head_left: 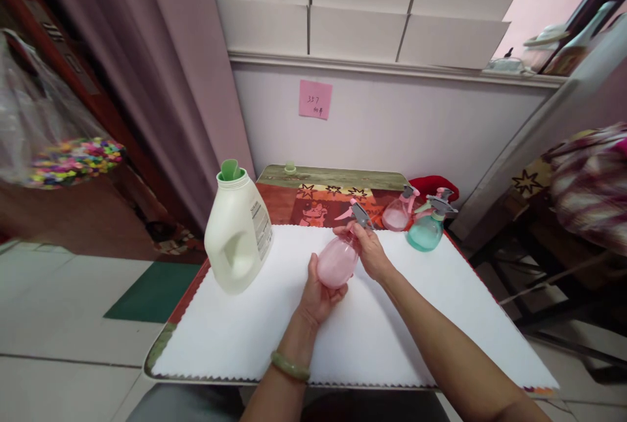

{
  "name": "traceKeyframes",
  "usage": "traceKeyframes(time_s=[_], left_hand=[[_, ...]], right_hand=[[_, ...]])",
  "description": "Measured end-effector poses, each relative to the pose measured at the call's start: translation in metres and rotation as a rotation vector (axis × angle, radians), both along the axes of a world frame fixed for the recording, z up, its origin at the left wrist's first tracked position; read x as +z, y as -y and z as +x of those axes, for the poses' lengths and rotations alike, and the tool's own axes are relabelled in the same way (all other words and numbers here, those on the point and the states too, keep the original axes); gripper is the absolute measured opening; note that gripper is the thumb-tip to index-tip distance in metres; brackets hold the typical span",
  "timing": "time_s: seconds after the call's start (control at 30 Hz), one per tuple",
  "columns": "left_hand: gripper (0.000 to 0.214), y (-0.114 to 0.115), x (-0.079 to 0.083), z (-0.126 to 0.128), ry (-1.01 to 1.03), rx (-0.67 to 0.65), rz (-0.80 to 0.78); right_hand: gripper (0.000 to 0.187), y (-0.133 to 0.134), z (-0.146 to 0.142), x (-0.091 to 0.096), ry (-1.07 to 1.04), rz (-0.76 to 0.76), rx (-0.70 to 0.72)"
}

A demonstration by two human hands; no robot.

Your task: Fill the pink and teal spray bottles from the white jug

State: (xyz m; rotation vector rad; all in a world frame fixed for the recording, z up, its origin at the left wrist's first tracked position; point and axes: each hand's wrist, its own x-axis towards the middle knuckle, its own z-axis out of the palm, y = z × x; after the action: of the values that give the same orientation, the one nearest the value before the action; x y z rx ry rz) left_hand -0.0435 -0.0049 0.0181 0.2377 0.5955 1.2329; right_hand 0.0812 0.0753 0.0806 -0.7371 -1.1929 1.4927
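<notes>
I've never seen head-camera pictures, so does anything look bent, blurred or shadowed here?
In the head view, the curtain slants, likely lens distortion; the plaid cloth looks smeared near the edge; a soft shadow falls on the white panels; the held pink bottle looks fairly clear.

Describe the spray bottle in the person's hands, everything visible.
The pink spray bottle has a rounded, translucent, plastic-looking body and a grey-and-pink spray head in place on its neck. It tilts, head up and to the right, over the white mat. The left hand cups the body from below; the right hand holds the neck. Fill level: can't tell.
</notes>
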Motion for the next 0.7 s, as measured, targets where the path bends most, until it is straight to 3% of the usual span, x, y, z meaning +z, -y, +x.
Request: traceKeyframes(time_s=[0.07,0.13,0.3,0.4,0.57,0.63,0.7], left_hand=[[0.059,0.001,0.002,0.006,-0.047,0.1,0.066],[0.059,0.002,0.003,0.012,-0.115,0.159,0.149],[0.095,0.007,0.006,0.019,-0.223,0.225,0.17],[0.105,0.008,0.012,0.02,-0.259,0.171,0.155],[0.09,0.007,0.018,0.02,-0.223,0.034,0.377],[0.083,0.006,0.012,0.017,-0.139,-0.009,0.36],[0.091,0.004,0.003,0.014,-0.072,-0.112,0.261]], right_hand=[[0.042,-0.002,-0.003,-0.003,-0.006,-0.042,-0.118],[0.043,-0.003,-0.004,-0.006,0.001,-0.073,-0.24],[0.042,-0.002,-0.003,-0.011,0.012,-0.094,-0.381],[0.042,0.003,-0.002,-0.011,-0.012,-0.037,-0.388],[0.04,0.012,0.0,-0.014,-0.031,0.099,-0.349],[0.038,0.014,0.0,-0.017,-0.008,0.13,-0.309],[0.038,0.015,0.001,-0.02,0.018,0.145,-0.301]])
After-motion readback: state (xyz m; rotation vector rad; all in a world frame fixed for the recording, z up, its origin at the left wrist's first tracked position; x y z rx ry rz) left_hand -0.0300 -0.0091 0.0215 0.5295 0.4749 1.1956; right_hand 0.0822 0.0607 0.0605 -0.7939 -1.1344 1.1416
